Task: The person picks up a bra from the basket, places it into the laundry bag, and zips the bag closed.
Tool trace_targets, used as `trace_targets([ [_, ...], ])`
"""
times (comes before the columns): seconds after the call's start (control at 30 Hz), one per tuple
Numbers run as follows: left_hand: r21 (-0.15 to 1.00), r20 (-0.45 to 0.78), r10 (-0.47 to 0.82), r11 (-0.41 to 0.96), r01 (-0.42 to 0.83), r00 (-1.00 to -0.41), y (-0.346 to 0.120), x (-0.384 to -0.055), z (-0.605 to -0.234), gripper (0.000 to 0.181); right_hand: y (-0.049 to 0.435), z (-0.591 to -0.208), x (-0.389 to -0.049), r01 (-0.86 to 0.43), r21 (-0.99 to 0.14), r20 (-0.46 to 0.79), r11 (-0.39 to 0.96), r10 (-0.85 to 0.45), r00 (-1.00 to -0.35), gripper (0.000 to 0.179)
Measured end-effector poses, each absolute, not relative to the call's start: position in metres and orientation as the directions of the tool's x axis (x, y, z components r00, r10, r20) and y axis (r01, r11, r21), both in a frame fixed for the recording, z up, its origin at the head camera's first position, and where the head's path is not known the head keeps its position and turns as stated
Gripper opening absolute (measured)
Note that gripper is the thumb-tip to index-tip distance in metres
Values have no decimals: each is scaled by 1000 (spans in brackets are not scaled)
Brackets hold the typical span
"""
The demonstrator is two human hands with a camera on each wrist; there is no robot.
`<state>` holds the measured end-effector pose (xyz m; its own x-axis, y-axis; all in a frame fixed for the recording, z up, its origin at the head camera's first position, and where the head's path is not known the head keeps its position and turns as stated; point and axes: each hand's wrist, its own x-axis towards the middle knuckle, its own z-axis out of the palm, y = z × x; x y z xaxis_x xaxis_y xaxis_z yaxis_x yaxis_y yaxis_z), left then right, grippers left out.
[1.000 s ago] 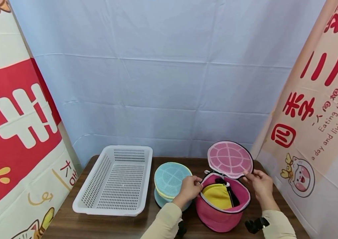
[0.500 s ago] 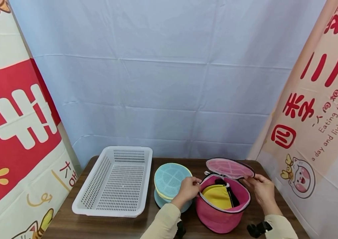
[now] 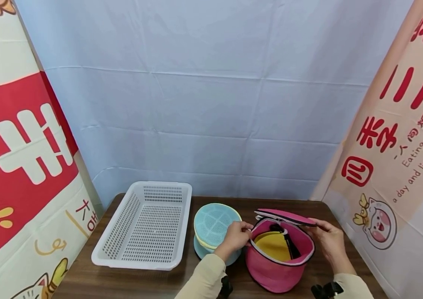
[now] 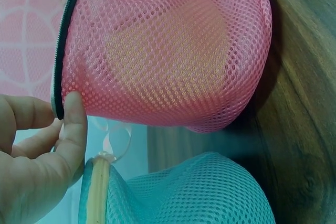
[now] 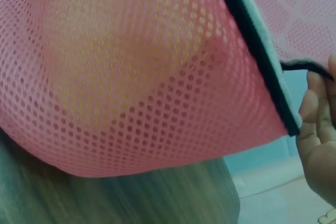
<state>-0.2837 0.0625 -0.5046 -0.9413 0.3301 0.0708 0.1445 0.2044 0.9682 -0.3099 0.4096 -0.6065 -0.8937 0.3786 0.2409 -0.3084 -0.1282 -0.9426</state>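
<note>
A round pink mesh laundry bag (image 3: 276, 276) stands on the table with its lid tilted over the opening. Inside lies a yellow cloth item (image 3: 271, 245) with a black strap, also showing as a yellow patch through the mesh in both wrist views. My left hand (image 3: 237, 237) pinches the left side of the rim, thumb and fingers on either side of the black zipper edge (image 4: 62, 51). At the right, my right hand (image 3: 329, 241) pinches the edge of the pink lid (image 3: 286, 216), holding it a little above the rim.
A light blue mesh laundry bag (image 3: 217, 224) with yellow trim stands just left of the pink one, behind my left hand. Further left is a white perforated plastic basket (image 3: 97, 261). The brown wooden table (image 3: 84, 284) ends at hanging printed cloths.
My right hand has swung the pink lid from nearly upright down toward the opening. My left hand keeps its hold on the rim.
</note>
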Motion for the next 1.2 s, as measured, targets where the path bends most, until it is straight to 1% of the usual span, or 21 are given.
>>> trace_targets([
  [0.2,970,71,355,194,147,-932,59,-283,-506,21,409,-601,-297,-344,-927,294,-149,280,-914,28],
  [0.37,967,93,361,187,170,-928,58,-283,-505,22,400,-580,-281,-317,-946,296,-71,214,-931,25],
  [0.43,967,101,363,182,177,-926,57,-283,-504,23,391,-563,-271,-271,-962,258,-41,203,-945,23],
  [0.47,968,104,367,174,178,-925,57,-283,-504,23,389,-558,-269,-284,-957,270,-54,186,-945,22],
  [0.5,972,97,368,164,167,-925,57,-283,-504,23,384,-548,-263,-266,-962,252,-60,174,-952,22],
  [0.6,980,83,368,139,143,-926,58,-283,-504,23,369,-519,-245,-239,-957,224,-167,103,-969,25],
  [0.67,984,67,364,131,122,-929,58,-282,-503,22,365,-512,-238,-249,-937,244,-243,51,-968,28],
  [0.7,985,57,359,132,111,-932,58,-281,-503,22,361,-507,-233,-228,-942,221,-247,59,-974,28],
  [0.77,987,37,350,133,89,-936,59,-280,-503,20,364,-510,-233,-230,-941,225,-247,49,-973,26],
  [0.83,990,18,340,125,64,-940,60,-279,-503,18,363,-509,-233,-200,-974,189,-105,105,-976,21],
  [0.87,991,12,333,120,55,-943,61,-279,-503,17,361,-507,-233,-171,-985,168,-12,139,-976,18],
  [1.0,988,41,314,127,84,-949,61,-279,-504,16,351,-497,-231,-78,-956,145,282,225,-964,15],
  [1.07,984,62,311,141,111,-948,61,-279,-505,17,348,-495,-231,-79,-941,159,328,224,-961,19],
  [1.13,980,74,315,154,128,-946,61,-279,-506,17,347,-495,-231,-90,-937,172,337,222,-960,22],
  [1.2,980,69,320,157,125,-945,62,-279,-507,16,347,-496,-230,-103,-937,184,334,220,-958,21],
])
